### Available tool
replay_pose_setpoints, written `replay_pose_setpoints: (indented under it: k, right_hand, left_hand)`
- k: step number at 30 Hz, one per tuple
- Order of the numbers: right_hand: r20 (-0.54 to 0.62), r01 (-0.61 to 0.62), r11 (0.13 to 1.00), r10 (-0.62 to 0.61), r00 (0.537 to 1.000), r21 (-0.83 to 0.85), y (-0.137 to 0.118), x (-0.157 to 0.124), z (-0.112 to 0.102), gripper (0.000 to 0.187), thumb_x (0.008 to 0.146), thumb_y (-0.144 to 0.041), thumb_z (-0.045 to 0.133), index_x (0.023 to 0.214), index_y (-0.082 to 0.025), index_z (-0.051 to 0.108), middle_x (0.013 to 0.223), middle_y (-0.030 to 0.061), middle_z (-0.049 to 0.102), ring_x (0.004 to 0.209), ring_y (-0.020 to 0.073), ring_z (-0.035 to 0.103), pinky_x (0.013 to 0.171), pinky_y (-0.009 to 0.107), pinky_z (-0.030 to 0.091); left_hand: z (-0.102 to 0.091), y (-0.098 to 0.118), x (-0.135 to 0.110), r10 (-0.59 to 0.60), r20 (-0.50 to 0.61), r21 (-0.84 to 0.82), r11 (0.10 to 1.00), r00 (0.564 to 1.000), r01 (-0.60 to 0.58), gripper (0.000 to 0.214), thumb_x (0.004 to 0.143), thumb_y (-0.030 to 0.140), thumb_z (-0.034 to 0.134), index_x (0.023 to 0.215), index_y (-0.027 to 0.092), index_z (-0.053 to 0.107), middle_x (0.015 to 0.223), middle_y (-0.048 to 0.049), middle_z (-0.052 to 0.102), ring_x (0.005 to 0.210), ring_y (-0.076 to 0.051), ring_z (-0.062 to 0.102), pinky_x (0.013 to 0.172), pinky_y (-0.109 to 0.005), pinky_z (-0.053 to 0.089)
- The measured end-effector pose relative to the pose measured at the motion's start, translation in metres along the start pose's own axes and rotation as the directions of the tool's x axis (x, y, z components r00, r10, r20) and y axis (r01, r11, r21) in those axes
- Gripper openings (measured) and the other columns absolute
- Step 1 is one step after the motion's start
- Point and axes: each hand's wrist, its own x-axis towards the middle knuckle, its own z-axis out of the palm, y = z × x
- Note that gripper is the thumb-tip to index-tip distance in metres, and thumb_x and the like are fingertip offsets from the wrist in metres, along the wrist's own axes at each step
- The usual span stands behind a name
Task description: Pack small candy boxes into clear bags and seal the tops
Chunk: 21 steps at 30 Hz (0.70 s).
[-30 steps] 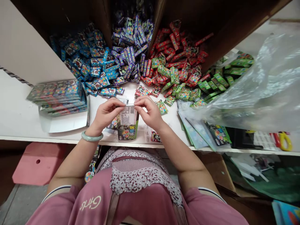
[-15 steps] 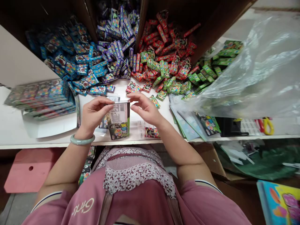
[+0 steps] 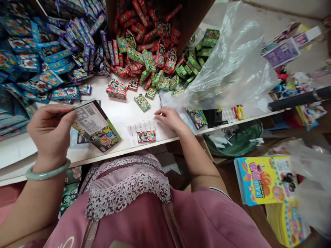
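Note:
My left hand (image 3: 53, 132), with a pale green bangle at the wrist, pinches the upper left corner of a flat printed box (image 3: 96, 125). The box is black and green with a white barcode panel, and it is tilted above the table's front edge. My right hand (image 3: 169, 119) is low over the table with its fingers apart and holds nothing visible. Beside its fingertips is a clear sheet of small round stickers (image 3: 141, 126). Against that sheet lies a small red and black packet (image 3: 146, 136). Farther back sits a single green box (image 3: 142, 102).
Piles of blue boxes (image 3: 55, 63), purple boxes (image 3: 81, 32), red boxes (image 3: 152, 32) and green boxes (image 3: 190, 67) fill the back. A clear plastic bag (image 3: 227, 65) covers the right side. Yellow-handled scissors (image 3: 240, 112) lie near the front edge.
My view has swung to the right. My right hand has left the flat printed box and moved down to the right, beside the sticker sheet. My left hand still holds the box, now more tilted.

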Motion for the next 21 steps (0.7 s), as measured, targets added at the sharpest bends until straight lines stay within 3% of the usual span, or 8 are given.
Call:
replay_pose_setpoints:
  k: [6,11,14,17,19,21]
  right_hand:
    - [0.125,0.012,1.000,-0.010,0.992,-0.015,-0.008,-0.005,0.007,0.007,0.081,-0.012,0.067,0.081,-0.015,0.074,0.088,0.0043,0.068,0.078,0.0144,0.058,0.078,0.028,0.044]
    - [0.286,0.128,0.991,-0.132,0.949,0.034,0.007,-0.017,-0.007,0.007,0.077,-0.013,0.070,0.074,-0.019,0.073,0.088,0.0031,0.063,0.084,0.0170,0.059,0.085,0.034,0.046]
    - [0.230,0.214,0.970,-0.236,0.944,0.118,0.004,-0.024,-0.022,0.005,0.076,-0.020,0.073,0.072,-0.021,0.071,0.086,0.0021,0.063,0.087,0.0186,0.059,0.088,0.038,0.047]
    - [0.019,0.323,0.907,-0.341,0.940,0.268,-0.032,-0.022,-0.030,0.008,0.084,-0.028,0.069,0.078,-0.022,0.068,0.086,0.0019,0.064,0.084,0.0171,0.059,0.082,0.036,0.049]
    - [-0.010,0.394,0.839,-0.421,0.907,0.376,-0.074,-0.015,-0.030,0.009,0.088,-0.030,0.065,0.084,-0.022,0.066,0.083,0.0006,0.064,0.078,0.0149,0.057,0.076,0.033,0.049]
    - [0.018,0.478,0.760,-0.540,0.842,0.441,-0.121,-0.005,-0.026,0.011,0.090,-0.031,0.064,0.084,-0.021,0.064,0.082,-0.0003,0.063,0.078,0.0138,0.057,0.076,0.032,0.049]
  left_hand:
    - [-0.005,0.003,-0.002,0.018,0.026,0.031,0.999,0.999,-0.019,0.014,0.076,0.028,0.087,0.085,0.029,0.077,0.083,0.0064,0.076,0.079,-0.017,0.068,0.079,-0.045,0.054]
    - [-0.007,0.004,-0.005,-0.016,0.117,0.083,0.996,0.993,0.007,0.008,0.086,0.029,0.079,0.093,0.028,0.076,0.091,0.0055,0.076,0.089,-0.018,0.068,0.084,-0.047,0.049]
    - [-0.005,-0.002,-0.005,0.008,0.099,0.066,0.998,0.995,-0.015,0.011,0.083,0.031,0.082,0.089,0.026,0.074,0.088,0.0049,0.075,0.086,-0.017,0.066,0.081,-0.044,0.050]
    - [0.000,-0.009,-0.004,0.075,0.081,0.031,0.996,0.994,-0.078,0.017,0.081,0.036,0.083,0.085,0.025,0.072,0.082,0.0045,0.072,0.079,-0.013,0.064,0.074,-0.036,0.051]
    - [0.004,-0.011,-0.004,0.115,0.100,0.026,0.993,0.988,-0.119,0.022,0.082,0.043,0.080,0.084,0.024,0.070,0.079,0.0033,0.070,0.076,-0.012,0.063,0.070,-0.033,0.051]
    - [0.009,-0.010,-0.004,0.134,0.094,0.048,0.989,0.987,-0.138,0.028,0.083,0.050,0.077,0.081,0.024,0.067,0.078,0.0017,0.068,0.075,-0.013,0.063,0.069,-0.032,0.051]
